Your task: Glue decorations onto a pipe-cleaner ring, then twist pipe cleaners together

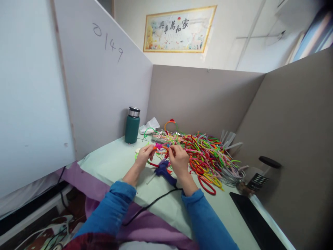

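near the blue glue gun, a colorful fuzzy band is being held up, its ends being pinched by the left hand and right hand, fingertips closed on it.

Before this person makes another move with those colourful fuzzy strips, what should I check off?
1. Piece held at both ends: ok. The left hand and right hand each pinch the colourful strip piece.
2. Blue glue gun lying on the table, not in a hand: ok.
3. Glue gun cool, or hot: cannot tell.
4. Black cord well clear of the arms: not ok. It runs right up to the right wrist, so I'd watch for a snag.
5. Loose strips sorted: not ok. They lie in a tangled heap.
6. Green bottle upright, lid on: ok.
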Tool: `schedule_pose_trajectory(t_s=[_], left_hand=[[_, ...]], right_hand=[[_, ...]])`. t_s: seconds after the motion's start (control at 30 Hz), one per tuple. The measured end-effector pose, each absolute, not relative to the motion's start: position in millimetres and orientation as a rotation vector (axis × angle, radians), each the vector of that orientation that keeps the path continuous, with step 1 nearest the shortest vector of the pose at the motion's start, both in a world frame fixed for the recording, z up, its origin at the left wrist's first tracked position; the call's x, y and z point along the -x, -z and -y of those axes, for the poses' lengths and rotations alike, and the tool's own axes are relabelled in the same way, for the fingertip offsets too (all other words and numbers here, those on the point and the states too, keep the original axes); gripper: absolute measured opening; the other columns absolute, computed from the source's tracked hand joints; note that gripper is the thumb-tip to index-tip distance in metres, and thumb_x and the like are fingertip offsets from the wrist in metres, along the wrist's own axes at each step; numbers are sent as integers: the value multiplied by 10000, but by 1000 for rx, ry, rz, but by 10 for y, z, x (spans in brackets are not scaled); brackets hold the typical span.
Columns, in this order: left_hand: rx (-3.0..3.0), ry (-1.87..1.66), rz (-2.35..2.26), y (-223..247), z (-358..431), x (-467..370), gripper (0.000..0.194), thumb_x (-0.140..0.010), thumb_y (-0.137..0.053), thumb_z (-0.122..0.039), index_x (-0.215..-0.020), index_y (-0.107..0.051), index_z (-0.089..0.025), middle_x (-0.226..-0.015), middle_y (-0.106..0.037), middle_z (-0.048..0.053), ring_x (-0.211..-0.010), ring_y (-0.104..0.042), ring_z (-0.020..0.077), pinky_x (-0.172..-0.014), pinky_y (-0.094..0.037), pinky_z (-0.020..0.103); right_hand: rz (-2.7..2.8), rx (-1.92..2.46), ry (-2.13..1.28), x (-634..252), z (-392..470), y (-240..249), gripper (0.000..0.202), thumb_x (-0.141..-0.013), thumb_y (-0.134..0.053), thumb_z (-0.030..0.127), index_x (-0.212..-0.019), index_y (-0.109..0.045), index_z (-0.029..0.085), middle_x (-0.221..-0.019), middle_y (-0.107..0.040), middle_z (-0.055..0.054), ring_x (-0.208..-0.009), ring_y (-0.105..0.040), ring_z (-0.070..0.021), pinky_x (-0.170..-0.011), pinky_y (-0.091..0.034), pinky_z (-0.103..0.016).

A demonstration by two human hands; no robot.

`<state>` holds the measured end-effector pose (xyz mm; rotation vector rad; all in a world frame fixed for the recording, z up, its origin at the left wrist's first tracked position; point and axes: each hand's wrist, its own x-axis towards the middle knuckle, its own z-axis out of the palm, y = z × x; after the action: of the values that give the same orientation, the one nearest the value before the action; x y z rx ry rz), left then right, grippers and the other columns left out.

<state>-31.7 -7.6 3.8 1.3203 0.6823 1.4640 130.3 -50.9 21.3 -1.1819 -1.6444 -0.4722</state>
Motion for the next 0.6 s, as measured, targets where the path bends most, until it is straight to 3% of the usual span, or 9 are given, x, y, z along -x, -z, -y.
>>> schedule_pose_trajectory(t_s=[0.27, 0.43, 0.6], left_hand=[[-1387, -1460, -657, -27, 77, 330, 361, -763, -586, -452, -578, -502, -154, -487, -408, -41, -408, -375, 57, -383, -288, 182], [-1421, -1471, -653, -6, 54, 331, 368, -781, -569, -451, -574, -489, -157, -477, -379, -49, -403, -359, 56, -384, -283, 184], [-1433, -1476, -652, 8, 40, 333, 381, -789, -561, -445, -555, -478, -156, -473, -373, -48, -410, -364, 56, -394, -284, 180]], right_hand=[[1818, 1203, 919, -1298, 543, -295, 198, -909, -461, 219, -780, -608, 184, -720, -614, -38, -693, -523, -163, -677, -292, -297], [1880, 1212, 960, -1301, 556, -321, 193, -904, -466, 203, -781, -613, 186, -714, -615, -40, -685, -516, -164, -687, -281, -311], [1893, 1196, 798, -1340, 573, -317, 142, -899, -482, 242, -896, -606, 173, -854, -638, -70, -819, -545, -191, -745, -314, -314]])
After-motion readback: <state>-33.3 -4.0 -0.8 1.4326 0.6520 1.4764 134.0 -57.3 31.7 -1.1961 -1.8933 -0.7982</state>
